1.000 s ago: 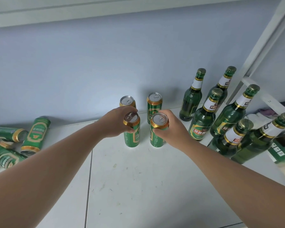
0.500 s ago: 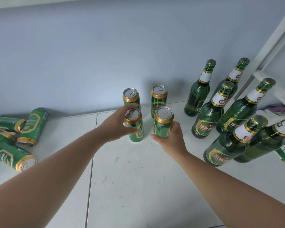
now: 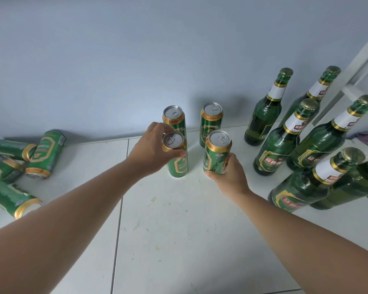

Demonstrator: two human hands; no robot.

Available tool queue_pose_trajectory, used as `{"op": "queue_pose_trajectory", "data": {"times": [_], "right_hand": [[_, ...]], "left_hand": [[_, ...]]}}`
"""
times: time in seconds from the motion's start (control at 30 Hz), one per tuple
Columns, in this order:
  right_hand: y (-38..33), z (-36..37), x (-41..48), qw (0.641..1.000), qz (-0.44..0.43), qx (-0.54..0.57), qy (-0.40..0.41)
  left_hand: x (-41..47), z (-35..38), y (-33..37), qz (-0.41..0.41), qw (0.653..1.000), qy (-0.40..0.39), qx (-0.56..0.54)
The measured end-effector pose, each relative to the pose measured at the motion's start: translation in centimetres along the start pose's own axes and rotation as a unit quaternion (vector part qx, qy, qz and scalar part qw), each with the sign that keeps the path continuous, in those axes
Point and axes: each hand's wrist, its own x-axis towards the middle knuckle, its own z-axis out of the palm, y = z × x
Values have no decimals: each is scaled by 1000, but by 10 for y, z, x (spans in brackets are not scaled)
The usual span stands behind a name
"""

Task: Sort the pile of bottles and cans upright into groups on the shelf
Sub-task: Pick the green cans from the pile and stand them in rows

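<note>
My left grip (image 3: 150,148) stays curled round the top of the front-left can (image 3: 177,164), which stands upright on the shelf (image 3: 179,230). My right grip (image 3: 231,177), near the rim a second ago, now wraps the front-right can (image 3: 216,153) low by its base. Two more cans (image 3: 211,122) stand behind. The bottles (image 3: 276,143) stand to the right, and the lying cans (image 3: 45,153) are on the left.

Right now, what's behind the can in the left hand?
Another upright can stands behind the held can; its lower part is covered by that can and the left hand.
</note>
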Motion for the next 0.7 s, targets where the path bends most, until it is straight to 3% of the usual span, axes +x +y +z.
{"op": "queue_pose_trajectory", "data": {"times": [0.2,0.43,0.7], "right_hand": [[1,-10,7,998,-6,-32,-50],[-9,6,5,999,4,6,43],[-15,-18,14,994,21,69,-78]], "left_hand": [[6,-10,-9,23,999,-35,-23],[4,-8,-3,1,1000,-28,-10],[8,-10,-5,-9,997,-56,-54]]}}
